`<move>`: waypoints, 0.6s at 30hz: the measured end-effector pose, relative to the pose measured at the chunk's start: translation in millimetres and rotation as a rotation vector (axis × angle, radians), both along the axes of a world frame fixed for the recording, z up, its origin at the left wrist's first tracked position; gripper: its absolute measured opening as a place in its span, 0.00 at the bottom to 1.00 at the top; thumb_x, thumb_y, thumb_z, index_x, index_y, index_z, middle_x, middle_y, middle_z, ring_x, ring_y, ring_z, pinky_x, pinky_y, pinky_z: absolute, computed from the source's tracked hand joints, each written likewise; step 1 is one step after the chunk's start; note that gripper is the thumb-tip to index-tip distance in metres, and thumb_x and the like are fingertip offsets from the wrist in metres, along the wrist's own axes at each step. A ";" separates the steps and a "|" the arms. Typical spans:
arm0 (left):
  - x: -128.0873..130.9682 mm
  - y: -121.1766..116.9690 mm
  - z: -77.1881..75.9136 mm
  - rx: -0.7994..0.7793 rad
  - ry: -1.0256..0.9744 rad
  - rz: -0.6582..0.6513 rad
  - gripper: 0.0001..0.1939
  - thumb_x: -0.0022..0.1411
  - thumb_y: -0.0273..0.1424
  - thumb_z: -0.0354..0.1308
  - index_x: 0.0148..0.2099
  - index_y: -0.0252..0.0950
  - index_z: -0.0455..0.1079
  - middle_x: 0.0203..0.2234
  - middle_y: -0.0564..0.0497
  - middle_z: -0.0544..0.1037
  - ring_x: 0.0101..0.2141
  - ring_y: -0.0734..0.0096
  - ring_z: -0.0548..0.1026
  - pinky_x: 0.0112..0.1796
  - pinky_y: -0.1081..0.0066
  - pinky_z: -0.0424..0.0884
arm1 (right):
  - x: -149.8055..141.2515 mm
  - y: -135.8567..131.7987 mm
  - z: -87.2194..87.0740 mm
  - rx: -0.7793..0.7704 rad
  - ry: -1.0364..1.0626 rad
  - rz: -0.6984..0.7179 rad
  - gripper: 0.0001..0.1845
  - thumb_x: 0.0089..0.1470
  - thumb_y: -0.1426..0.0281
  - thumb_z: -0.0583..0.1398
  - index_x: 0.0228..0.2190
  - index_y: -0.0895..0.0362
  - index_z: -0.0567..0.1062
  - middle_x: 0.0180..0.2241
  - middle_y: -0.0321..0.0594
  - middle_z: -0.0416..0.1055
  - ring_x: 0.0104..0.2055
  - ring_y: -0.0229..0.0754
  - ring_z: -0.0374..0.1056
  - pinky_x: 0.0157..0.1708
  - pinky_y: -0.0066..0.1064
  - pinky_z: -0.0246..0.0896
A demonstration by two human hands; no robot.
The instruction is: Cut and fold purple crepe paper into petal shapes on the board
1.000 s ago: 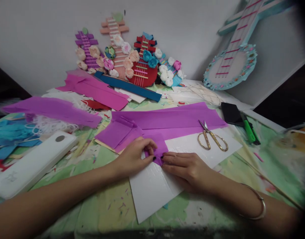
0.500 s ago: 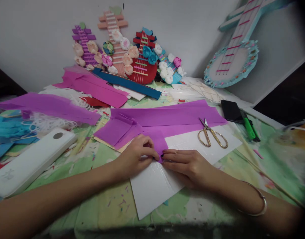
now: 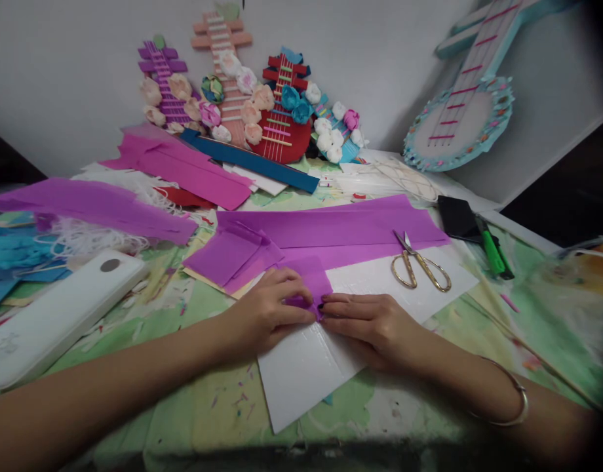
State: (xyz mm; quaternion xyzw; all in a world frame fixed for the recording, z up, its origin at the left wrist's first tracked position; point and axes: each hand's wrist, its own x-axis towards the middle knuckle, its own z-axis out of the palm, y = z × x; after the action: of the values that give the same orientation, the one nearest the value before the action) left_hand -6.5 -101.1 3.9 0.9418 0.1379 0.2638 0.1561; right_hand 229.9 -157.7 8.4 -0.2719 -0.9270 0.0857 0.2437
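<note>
A small square of purple crepe paper (image 3: 315,275) lies over a white board (image 3: 301,387), its near edge bunched between my fingertips. My left hand (image 3: 274,308) pinches that edge from the left, fingers bent. From the right, my right hand (image 3: 373,321) pinches the same edge, thumb and fingers pressed together and a silver bangle on the wrist. Just beyond are folded purple paper pieces (image 3: 223,252) and a long purple strip (image 3: 355,226). Gold-handled scissors (image 3: 419,262) rest with blades parted on the board and the strip.
Left are a white oblong device (image 3: 60,314), white string (image 3: 95,242) and pink paper (image 3: 178,164). Decorated paper instruments (image 3: 282,124) lean on the wall. A black phone-like slab (image 3: 459,217) and a green-handled cutter (image 3: 495,252) lie right. Painted cloth (image 3: 193,406) covers the table.
My left fingers have straightened slightly and shifted along the near edge of the purple square. My right hand stays almost in place. The view has tilted very slightly.
</note>
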 end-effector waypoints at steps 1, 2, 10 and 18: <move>-0.4 0.6 -0.3 0.010 0.000 -0.009 0.09 0.64 0.27 0.54 0.42 0.40 0.76 0.41 0.46 0.76 0.46 0.61 0.67 0.47 0.59 0.64 | -0.2 -0.1 0.4 -0.004 0.002 0.002 0.20 0.55 0.79 0.56 0.49 0.59 0.72 0.49 0.47 0.73 0.53 0.42 0.68 0.53 0.38 0.67; -0.6 1.0 -0.6 0.021 -0.001 -0.016 0.09 0.64 0.27 0.54 0.42 0.40 0.76 0.41 0.46 0.77 0.46 0.61 0.67 0.47 0.59 0.64 | -0.3 -0.3 0.9 -0.007 0.003 0.002 0.20 0.55 0.79 0.55 0.49 0.59 0.72 0.49 0.47 0.73 0.53 0.42 0.68 0.53 0.38 0.67; 0.6 -2.1 1.8 -0.098 -0.091 -0.002 0.10 0.63 0.23 0.54 0.41 0.38 0.75 0.41 0.46 0.77 0.45 0.64 0.71 0.46 0.61 0.67 | 0.7 -1.6 1.7 -0.027 -0.001 -0.005 0.20 0.55 0.78 0.56 0.50 0.60 0.72 0.49 0.47 0.73 0.54 0.42 0.68 0.55 0.39 0.66; 4.1 -3.5 8.6 -0.678 -0.125 0.219 0.13 0.57 0.24 0.58 0.46 0.33 0.67 0.32 0.49 0.76 0.34 0.70 0.75 0.38 0.68 0.71 | 0.3 -1.2 0.6 -0.034 -0.010 -0.016 0.20 0.54 0.80 0.55 0.48 0.61 0.73 0.48 0.45 0.74 0.54 0.41 0.68 0.55 0.37 0.65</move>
State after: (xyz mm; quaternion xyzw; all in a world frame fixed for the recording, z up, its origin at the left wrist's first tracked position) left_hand -2.5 -104.6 12.5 0.7983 0.3079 0.2754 0.4383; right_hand 230.2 -158.9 9.0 -0.2839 -0.9244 0.0982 0.2349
